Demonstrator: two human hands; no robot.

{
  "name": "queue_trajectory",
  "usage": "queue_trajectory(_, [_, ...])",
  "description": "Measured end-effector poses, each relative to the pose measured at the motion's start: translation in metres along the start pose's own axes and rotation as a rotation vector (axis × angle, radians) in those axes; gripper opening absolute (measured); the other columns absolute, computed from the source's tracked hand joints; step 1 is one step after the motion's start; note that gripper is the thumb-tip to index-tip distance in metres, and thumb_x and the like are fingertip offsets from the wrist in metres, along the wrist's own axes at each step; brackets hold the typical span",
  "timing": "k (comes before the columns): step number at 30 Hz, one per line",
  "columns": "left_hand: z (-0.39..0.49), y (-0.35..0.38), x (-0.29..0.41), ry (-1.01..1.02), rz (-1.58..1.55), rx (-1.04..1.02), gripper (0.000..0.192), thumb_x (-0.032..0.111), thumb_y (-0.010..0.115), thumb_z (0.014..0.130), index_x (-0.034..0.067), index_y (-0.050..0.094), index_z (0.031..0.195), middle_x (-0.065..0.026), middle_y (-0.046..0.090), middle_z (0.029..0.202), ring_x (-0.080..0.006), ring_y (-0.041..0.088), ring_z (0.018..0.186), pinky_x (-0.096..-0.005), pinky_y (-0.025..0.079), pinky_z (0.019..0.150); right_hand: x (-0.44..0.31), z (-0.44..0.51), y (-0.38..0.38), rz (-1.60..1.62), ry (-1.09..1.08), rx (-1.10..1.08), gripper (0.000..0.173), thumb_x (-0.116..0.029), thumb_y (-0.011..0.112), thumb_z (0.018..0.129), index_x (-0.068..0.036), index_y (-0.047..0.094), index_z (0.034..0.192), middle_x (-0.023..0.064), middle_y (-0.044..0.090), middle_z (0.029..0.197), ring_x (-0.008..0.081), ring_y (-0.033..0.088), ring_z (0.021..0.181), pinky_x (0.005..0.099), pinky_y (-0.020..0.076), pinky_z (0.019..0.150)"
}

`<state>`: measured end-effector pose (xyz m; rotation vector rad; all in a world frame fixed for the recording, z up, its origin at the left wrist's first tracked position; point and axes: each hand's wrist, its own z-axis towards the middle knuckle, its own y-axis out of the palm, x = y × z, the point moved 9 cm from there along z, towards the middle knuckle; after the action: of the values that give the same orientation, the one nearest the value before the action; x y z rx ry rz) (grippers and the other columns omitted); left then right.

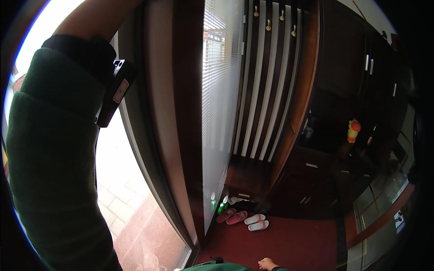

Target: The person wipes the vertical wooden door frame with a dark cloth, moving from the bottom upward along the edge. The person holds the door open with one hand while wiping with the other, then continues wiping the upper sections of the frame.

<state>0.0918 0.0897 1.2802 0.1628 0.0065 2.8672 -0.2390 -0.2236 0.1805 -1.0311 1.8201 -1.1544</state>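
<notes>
My left arm, in a green sleeve (56,152) with a dark cuff, is raised along the left side of the picture, and its hand is out of view beyond the top edge. Beside the cuff is a black door fitting (115,95) with a small label, partly hidden by the sleeve. My right hand (267,263) hangs low at the bottom edge above the dark red floor (291,240). Its fingers look curled, but whether they hold anything is hidden. The glass door pane (112,162) lies behind my left arm, with paving and a mat showing through.
A wooden door frame (188,118) stands beside a glass panel with blinds (220,84). Pink slippers (236,217) and white slippers (257,225) lie by a low bench (247,176). Brass hooks (268,25) line the slatted rack. A dark cabinet (339,67) holds a plush toy (353,130).
</notes>
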Motion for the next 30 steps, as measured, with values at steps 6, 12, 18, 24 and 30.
queue_trajectory(6, [-0.012,0.001,0.011,0.010,0.067,0.033,0.021,0.025,0.040,0.092,0.005,0.046,0.091,-0.0075,0.048,0.069,-0.0177,0.049,0.050,-0.0318,0.039,0.043,-0.003,-0.006,-0.011,0.019,0.037,-0.028,0.014,-0.023,0.056,0.071,-0.015,0.068,0.069,0.0084,0.067,0.077,0.0266,0.065,0.074,0.0410,0.0512,0.059])
queue_trajectory(12, [-0.015,0.002,0.013,-0.048,0.129,0.045,0.021,0.025,0.039,0.093,0.005,0.046,0.093,-0.0086,0.049,0.073,-0.0180,0.050,0.054,-0.0315,0.041,0.045,0.002,-0.006,0.007,-0.035,0.017,-0.023,0.014,-0.023,0.056,0.072,-0.016,0.068,0.069,0.0072,0.067,0.077,0.0255,0.065,0.073,0.0404,0.0508,0.058])
queue_trajectory(18, [-0.011,0.003,0.004,-0.074,0.081,0.028,0.021,0.025,0.038,0.092,0.005,0.046,0.093,-0.0087,0.048,0.073,-0.0185,0.050,0.053,-0.0321,0.041,0.043,0.008,-0.003,0.028,-0.090,-0.019,-0.015,0.014,-0.023,0.056,0.073,-0.017,0.067,0.067,0.0057,0.067,0.077,0.0241,0.065,0.073,0.0391,0.0503,0.056])
queue_trajectory(24, [-0.008,0.005,0.005,0.014,0.222,-0.033,0.022,0.025,0.037,0.092,0.005,0.047,0.091,-0.0084,0.048,0.071,-0.0192,0.050,0.050,-0.0317,0.041,0.042,0.008,-0.003,0.024,-0.076,-0.031,-0.020,0.014,-0.023,0.056,0.073,-0.017,0.067,0.067,0.0054,0.067,0.076,0.0237,0.065,0.072,0.0386,0.0501,0.055])
queue_trajectory(30, [-0.008,0.002,-0.003,-0.110,0.116,0.019,0.024,0.024,0.037,0.092,0.003,0.049,0.092,-0.0095,0.051,0.073,-0.0184,0.051,0.052,-0.0316,0.040,0.042,0.018,-0.008,0.011,0.263,0.196,0.006,0.013,-0.021,0.055,0.074,-0.016,0.067,0.073,0.0065,0.066,0.074,0.0243,0.064,0.071,0.0392,0.0495,0.054])
